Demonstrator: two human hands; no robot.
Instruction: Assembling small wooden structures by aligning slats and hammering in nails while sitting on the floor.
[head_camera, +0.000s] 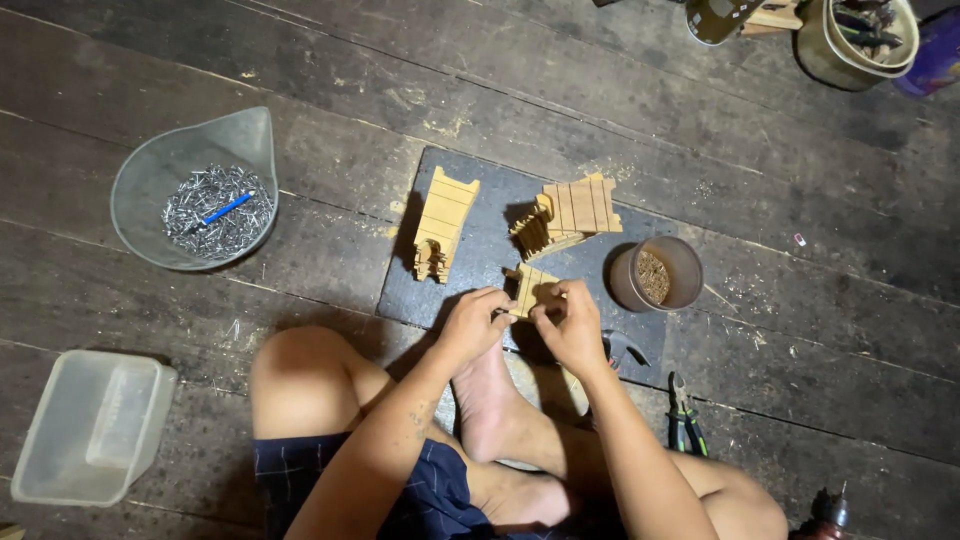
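Hands: left hand, right hand grip grasping wooden piece, half hidden.

head cam | looks straight down (close) | wooden floor fills frame

Small slatted pale-wood piece, tilted, pinched over the dark board's near edge

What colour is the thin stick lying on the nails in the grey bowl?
Blue; the stick shows best in the head view, lying on the nails.
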